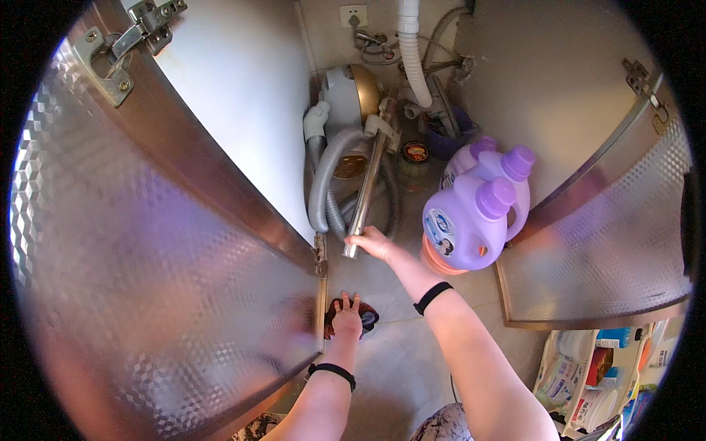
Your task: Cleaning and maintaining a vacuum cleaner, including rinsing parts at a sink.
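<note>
My right hand [373,243] grips the lower end of a chromed metal tube [365,198], whose upper end has a grey plastic fitting. My left hand [347,320] presses with spread fingers on a dark, crumpled cloth [368,318] on the tiled floor, beside the left cabinet door. Behind the tube lie a coiled grey corrugated hose [324,182] and a white and gold rounded appliance [353,91], apparently a vacuum cleaner. Purple detergent jugs [463,215] stand right of the tube, the front one above an orange container [436,258].
Textured metal cabinet doors [182,286] [601,253] stand open on both sides. A white drain hose [412,60] hangs at the back, near a purple bucket [449,143] and a round-lidded jar [415,152]. A shelf rack [584,380] with packages stands at lower right.
</note>
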### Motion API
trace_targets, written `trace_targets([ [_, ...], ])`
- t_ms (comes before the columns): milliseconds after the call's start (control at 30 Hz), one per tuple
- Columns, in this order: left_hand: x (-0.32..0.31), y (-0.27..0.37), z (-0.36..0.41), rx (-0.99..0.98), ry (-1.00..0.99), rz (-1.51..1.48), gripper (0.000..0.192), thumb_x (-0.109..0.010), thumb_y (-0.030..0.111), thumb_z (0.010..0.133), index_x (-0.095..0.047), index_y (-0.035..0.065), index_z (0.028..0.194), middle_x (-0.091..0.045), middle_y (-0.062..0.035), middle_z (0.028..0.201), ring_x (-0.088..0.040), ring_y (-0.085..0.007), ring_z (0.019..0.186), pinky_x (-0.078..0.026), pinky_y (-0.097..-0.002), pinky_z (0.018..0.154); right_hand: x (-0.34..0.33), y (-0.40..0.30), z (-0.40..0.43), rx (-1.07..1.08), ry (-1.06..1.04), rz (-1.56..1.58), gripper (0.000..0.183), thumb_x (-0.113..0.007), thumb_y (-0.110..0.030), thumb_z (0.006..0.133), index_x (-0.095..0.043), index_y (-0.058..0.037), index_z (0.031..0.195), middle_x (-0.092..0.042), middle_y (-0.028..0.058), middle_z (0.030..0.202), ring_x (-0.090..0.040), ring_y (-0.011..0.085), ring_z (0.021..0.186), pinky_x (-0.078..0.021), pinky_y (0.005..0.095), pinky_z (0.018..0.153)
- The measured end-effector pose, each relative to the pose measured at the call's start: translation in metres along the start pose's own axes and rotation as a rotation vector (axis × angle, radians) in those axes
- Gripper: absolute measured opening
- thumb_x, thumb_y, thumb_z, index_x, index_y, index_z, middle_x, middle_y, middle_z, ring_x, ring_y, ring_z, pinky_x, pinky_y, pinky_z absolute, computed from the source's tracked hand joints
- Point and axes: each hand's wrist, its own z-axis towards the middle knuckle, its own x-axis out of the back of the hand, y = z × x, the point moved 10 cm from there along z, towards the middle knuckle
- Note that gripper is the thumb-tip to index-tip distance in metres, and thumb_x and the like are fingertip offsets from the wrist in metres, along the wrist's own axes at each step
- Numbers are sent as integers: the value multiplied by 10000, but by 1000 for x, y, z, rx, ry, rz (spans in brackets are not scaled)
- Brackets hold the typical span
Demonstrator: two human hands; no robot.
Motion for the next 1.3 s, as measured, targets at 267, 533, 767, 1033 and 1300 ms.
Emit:
trace_targets([
  [267, -4, 8, -7, -28, -93, 112, 652, -392, 81, 858, -101, 244, 1418, -36, -100, 1477, -205, -322, 1323, -315, -332, 1024, -15, 53, -74, -84, -68, -45, 424, -628, -388, 727, -645, -27, 950, -640, 116, 917, -576, 191, 892, -425, 308, 809],
  [533, 3, -2, -18, -101, 16, -57, 663, -392, 47, 833, -84, 125, 1416, -84, -98, 1473, -197, -293, 1329, -276, -324, 1051, -21, 82, -158, -165, -158, 9, 388, -649, -357, 717, -632, -7, 882, -620, 59, 817, -571, 147, 777, -454, 288, 699],
  [767, -13, -2, -46, -45, -58, -172, 678, -398, 35, 808, -71, 44, 1403, -101, -110, 1469, -189, -279, 1332, -273, -322, 1054, -13, 128, -249, -301, -241, -307, 450, -618, -452, 685, -646, -8, 750, -589, 54, 669, -539, 145, 637, -427, 308, 580],
  [1033, -29, -5, -85, 14, -76, -319, 690, -458, 71, 786, -122, 27, 1386, -284, -156, 1399, -394, -272, 1223, -388, -347, 959, 9, 180, -357, -320, -306, -737, 553, -529, -588, 650, -692, -70, 747, -643, 128, 704, -620, 252, 750, -463, 357, 767],
  [1300, -22, -18, -95, 75, -97, -253, 842, -512, 56, 752, 19, 88, 1405, -482, -177, 1237, -556, -306, 1021, -452, -408, 850, 46, 200, -442, -361, -412, -1059, 499, -524, -533, 647, -688, -71, 738, -636, 124, 693, -603, 252, 824, -213, 399, 1042],
])
